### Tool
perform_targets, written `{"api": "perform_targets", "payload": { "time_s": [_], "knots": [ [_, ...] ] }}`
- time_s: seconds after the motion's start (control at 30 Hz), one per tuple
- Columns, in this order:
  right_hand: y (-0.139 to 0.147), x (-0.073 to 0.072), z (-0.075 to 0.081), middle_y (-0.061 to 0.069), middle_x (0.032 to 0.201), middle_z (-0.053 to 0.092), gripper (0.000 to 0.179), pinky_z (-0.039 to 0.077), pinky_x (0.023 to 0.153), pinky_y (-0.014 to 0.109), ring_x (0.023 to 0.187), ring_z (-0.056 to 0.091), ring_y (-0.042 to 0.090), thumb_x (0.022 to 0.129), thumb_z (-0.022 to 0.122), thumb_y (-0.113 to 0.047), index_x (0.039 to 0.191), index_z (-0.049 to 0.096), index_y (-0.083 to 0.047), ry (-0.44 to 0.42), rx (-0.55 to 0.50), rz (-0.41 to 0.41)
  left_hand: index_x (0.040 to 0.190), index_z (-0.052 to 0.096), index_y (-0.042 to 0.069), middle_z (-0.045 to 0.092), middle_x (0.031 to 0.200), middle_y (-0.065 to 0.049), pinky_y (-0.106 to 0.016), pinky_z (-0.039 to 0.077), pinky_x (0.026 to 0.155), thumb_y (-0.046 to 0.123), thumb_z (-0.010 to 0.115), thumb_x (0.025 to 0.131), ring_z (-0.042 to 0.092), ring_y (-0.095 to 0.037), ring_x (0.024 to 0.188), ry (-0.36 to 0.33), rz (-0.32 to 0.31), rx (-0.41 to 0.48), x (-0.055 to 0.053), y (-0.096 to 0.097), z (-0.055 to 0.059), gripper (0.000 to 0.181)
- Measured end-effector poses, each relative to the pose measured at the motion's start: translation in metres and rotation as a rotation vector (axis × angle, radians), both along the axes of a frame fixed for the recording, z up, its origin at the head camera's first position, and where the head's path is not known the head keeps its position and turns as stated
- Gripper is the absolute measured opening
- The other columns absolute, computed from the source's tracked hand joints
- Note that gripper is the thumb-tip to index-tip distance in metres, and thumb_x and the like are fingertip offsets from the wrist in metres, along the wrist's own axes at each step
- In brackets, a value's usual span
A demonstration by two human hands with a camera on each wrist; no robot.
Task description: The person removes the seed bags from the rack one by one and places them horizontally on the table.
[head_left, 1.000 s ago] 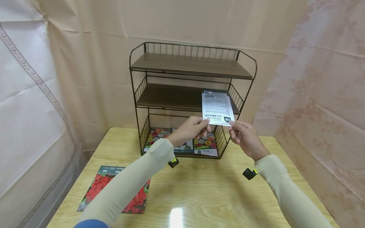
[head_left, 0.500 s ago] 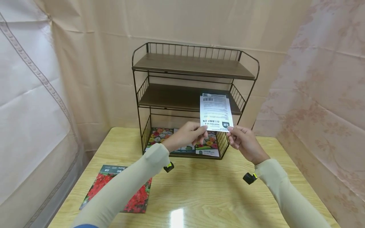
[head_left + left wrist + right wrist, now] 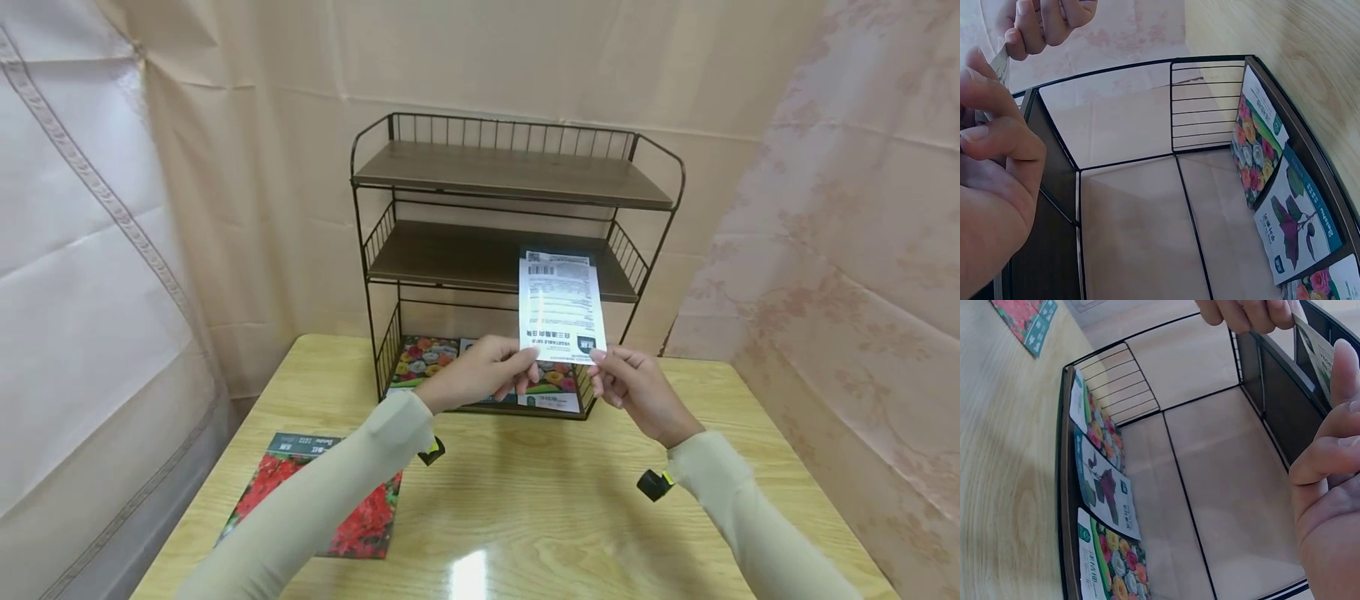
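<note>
A white printed seed packet [image 3: 561, 304] is pinched at its near edge by both hands, text and barcode side up. My left hand [image 3: 480, 371] grips the near left corner, and my right hand [image 3: 637, 387] the near right corner. The packet's far end lies over the right part of the middle shelf [image 3: 442, 252]; whether it touches the board I cannot tell. In the right wrist view the packet [image 3: 1317, 353] shows nearly edge-on between the two hands.
The dark three-tier rack [image 3: 510, 171] stands at the table's back. On its bottom shelf are several flower and vegetable packets [image 3: 1294, 215]. A red-flower packet [image 3: 363, 521] lies on the wooden table [image 3: 540, 500] at left, partly under the left sleeve.
Both hands have drawn the packet a little toward the person and slightly left in the head view. Their pinch on it is kept throughout.
</note>
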State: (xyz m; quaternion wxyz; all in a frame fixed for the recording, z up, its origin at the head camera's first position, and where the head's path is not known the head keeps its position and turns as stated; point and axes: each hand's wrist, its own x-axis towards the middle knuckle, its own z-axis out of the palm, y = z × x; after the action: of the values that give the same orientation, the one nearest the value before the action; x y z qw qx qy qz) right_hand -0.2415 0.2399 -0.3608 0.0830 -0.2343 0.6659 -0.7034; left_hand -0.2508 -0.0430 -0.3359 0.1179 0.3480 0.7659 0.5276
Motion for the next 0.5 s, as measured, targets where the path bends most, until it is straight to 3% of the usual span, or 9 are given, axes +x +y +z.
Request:
{"api": "perform_targets", "payload": {
  "time_s": [0.3, 0.5],
  "knots": [
    [-0.007, 0.003, -0.009, 0.005, 0.076, 0.069, 0.037, 0.030, 0.048, 0.029, 0.052, 0.041, 0.012, 0.110, 0.052, -0.022, 0.094, 0.065, 0.008, 0.049, 0.059, 0.015, 0.093, 0.069, 0.013, 0.068, 0.077, -0.005, -0.027, 0.040, 0.048, 0.039, 0.043, 0.112, 0.049, -0.021, 0.053, 0.019, 0.015, -0.063, 0.007, -0.013, -0.007, 0.041],
    [-0.015, 0.010, -0.013, 0.007, 0.078, 0.068, 0.033, 0.037, 0.050, 0.028, 0.053, 0.043, 0.013, 0.110, 0.053, -0.024, 0.092, 0.069, -0.001, 0.083, 0.107, 0.018, 0.093, 0.068, 0.012, 0.068, 0.077, -0.006, -0.026, 0.039, 0.049, 0.040, 0.044, 0.112, 0.047, -0.015, 0.053, 0.003, 0.006, -0.056, 0.013, -0.024, -0.014, 0.042]
  ]
}}
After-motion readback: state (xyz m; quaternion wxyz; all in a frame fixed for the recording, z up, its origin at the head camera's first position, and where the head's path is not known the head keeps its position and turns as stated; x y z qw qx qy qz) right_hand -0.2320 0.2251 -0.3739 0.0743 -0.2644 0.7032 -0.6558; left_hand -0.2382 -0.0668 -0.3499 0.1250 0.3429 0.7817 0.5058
